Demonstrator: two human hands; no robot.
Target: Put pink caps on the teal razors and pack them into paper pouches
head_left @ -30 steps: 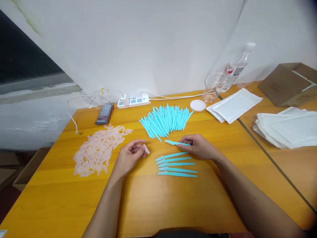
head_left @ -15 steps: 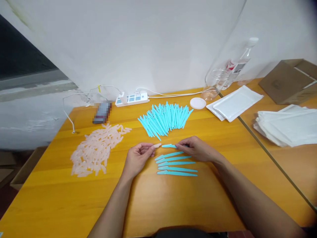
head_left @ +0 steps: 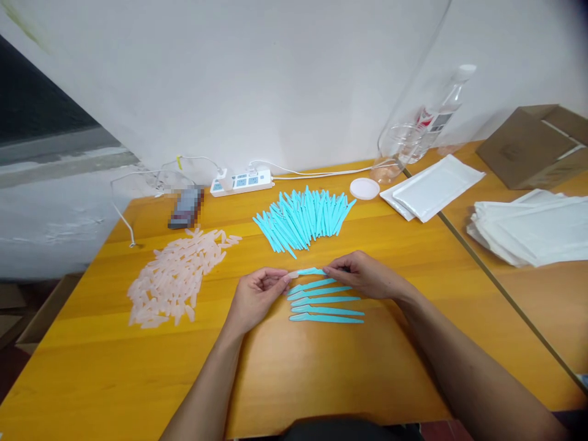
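Observation:
Between the fingertips of my left hand [head_left: 261, 295] is a small translucent pinkish blade cap [head_left: 293, 275]. My right hand [head_left: 362, 275] pinches a light blue eyebrow razor [head_left: 310, 271] by its handle, with the blade end pointing left. Cap and razor tip meet end to end; how far one is inside the other I cannot tell. Just below my hands, several blue razors [head_left: 327, 301] lie in a row, roughly parallel. A thick pile of blue razors [head_left: 305, 220] is spread beyond my hands. To the left is a heap of loose caps [head_left: 169, 278].
Along the wall sit a white power strip [head_left: 242, 182] with cables and a blurred phone-like object [head_left: 186, 207]. Farther right are a round lid [head_left: 364, 188], a clear jar [head_left: 395, 153], a plastic bottle [head_left: 441, 116], white packets [head_left: 438, 187], more packets [head_left: 533, 226] and a cardboard box [head_left: 535, 147].
The cap in my left hand and the razor in my right hand have come together; a small gap was between them before. The view has shifted slightly.

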